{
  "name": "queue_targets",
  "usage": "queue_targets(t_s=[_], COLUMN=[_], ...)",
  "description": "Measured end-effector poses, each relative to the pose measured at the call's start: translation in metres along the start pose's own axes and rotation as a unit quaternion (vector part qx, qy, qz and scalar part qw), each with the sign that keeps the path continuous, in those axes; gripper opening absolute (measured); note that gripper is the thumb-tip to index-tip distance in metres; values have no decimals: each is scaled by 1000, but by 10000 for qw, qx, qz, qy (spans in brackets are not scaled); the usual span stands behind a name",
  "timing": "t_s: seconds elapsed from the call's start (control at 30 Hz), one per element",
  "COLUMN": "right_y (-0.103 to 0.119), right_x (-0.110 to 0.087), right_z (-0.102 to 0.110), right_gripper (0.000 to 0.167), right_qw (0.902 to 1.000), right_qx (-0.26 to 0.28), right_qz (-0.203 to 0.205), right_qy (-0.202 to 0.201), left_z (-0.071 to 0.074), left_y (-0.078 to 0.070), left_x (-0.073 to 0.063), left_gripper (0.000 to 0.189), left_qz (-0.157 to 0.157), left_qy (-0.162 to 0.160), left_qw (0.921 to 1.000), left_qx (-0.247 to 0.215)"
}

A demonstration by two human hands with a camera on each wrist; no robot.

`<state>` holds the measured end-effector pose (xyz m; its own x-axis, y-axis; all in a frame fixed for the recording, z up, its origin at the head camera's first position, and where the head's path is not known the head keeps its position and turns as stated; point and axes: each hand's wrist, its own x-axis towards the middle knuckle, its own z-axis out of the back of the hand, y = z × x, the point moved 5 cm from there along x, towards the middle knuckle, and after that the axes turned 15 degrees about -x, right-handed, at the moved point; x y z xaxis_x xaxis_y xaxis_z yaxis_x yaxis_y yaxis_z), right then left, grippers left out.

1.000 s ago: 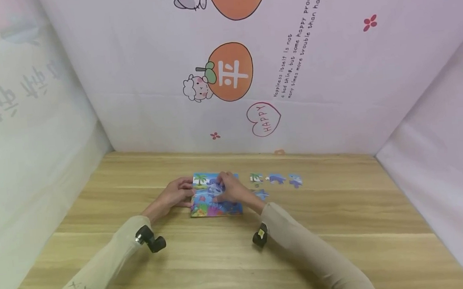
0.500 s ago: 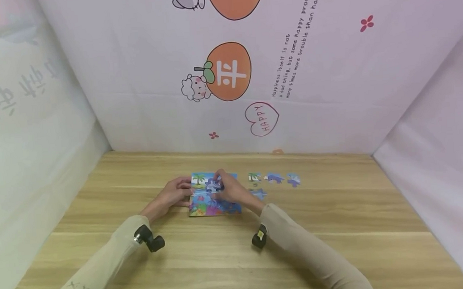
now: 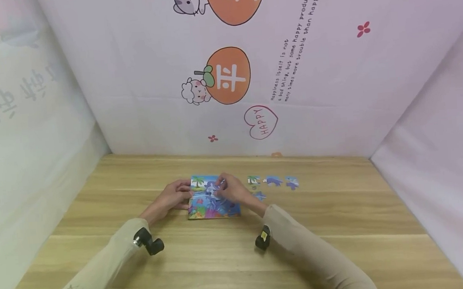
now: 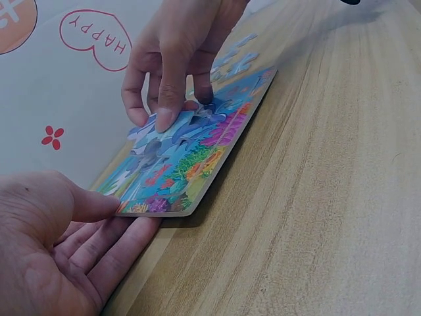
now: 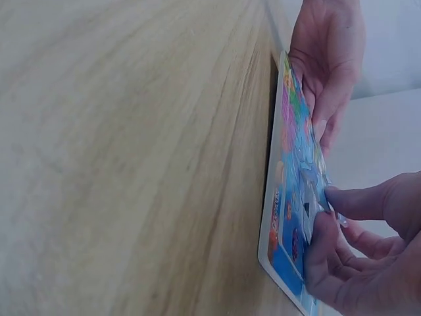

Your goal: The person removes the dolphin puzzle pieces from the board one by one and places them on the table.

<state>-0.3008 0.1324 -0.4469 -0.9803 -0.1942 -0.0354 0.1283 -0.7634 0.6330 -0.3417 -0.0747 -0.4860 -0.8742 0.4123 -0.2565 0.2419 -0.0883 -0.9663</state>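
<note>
A colourful sea-picture jigsaw puzzle board (image 3: 212, 213) lies on the wooden table, with a palm tree at its upper left. My left hand (image 3: 173, 196) holds its left edge, thumb on top and fingers underneath, as the left wrist view shows. Over the board's upper middle, my right hand (image 3: 235, 190) pinches a blue and white puzzle piece (image 4: 183, 125) between thumb and fingers. That piece sits on or just above the picture; the fingers partly hide it. In the right wrist view, the board's near corner (image 5: 271, 253) stands slightly off the table.
Several loose puzzle pieces lie right of the board, among them a palm-tree piece (image 3: 253, 179), a purple-blue one (image 3: 274, 181) and a light blue one (image 3: 292, 183). White printed cloth walls (image 3: 315, 124) enclose the table (image 3: 208, 264) at back and sides.
My right hand has shifted and turned the puzzle piece slightly over the board's upper middle. My left hand keeps its hold on the board's edge. The head view has tilted a little.
</note>
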Motion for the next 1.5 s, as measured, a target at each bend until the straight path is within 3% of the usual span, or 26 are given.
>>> queue_targets(t_s=[0.13,0.4,0.77,0.93,1.17,1.37,1.5], right_y=[1,-3,-40,-50,-73,-91,-101], right_x=[0,2,-10,-17,-31,-45,-45], right_z=[3,15,34,45,60,75,86], right_gripper=[16,17,18,22,24,23,24], right_qw=[9997,9899,9705,9717,9739,9719,9797], right_qx=[245,1396,2253,2159,2028,2071,1725], right_qz=[50,-108,-727,-728,-550,-779,-822], right_qy=[29,226,460,615,854,809,605], left_z=[-1,0,-5,0,4,-1,0], left_y=[-1,-1,2,0,-1,2,0], left_x=[1,1,7,7,5,4,3], left_gripper=[56,55,56,54,55,56,55], left_qz=[26,-22,103,113,85,117,81], left_qy=[-11,9,66,-99,-40,-14,-114], left_qw=[10000,10000,9999,9998,9999,9998,9999], left_qx=[20,-13,-74,-96,-50,-135,-67])
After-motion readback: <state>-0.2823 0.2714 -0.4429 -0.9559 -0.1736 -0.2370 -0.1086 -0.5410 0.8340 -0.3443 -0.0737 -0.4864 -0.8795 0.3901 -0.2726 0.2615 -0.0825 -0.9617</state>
